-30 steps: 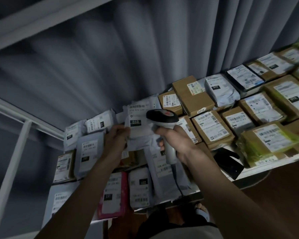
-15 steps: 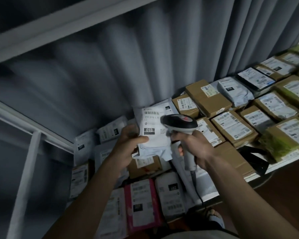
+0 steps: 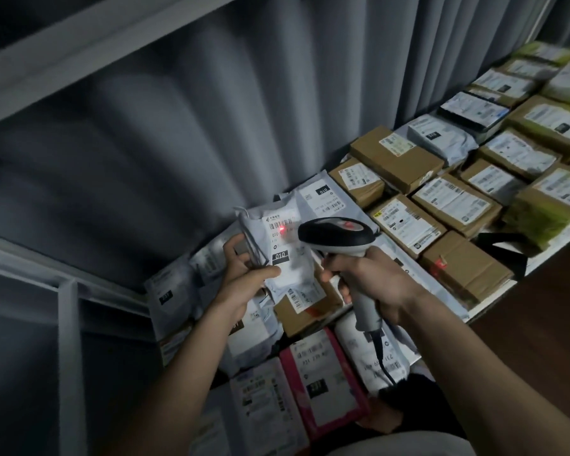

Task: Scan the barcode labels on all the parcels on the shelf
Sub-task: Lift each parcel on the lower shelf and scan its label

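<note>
Dim room. Grey pleated curtain (image 3: 211, 120) behind white metal shelf frame (image 3: 68, 340); dark brown wooden floor (image 3: 540, 311) at lower right.

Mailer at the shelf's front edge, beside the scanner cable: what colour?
Pink, white label on top; head view.

"010" in white on a black patch shows on the grey mailer (image 3: 285, 258) held up mid-scene; "010" again, upside down, on the mailer behind it (image 3: 321, 200); "231" on the far-left grey bag (image 3: 167, 296). Other labels are too blurred.
</note>
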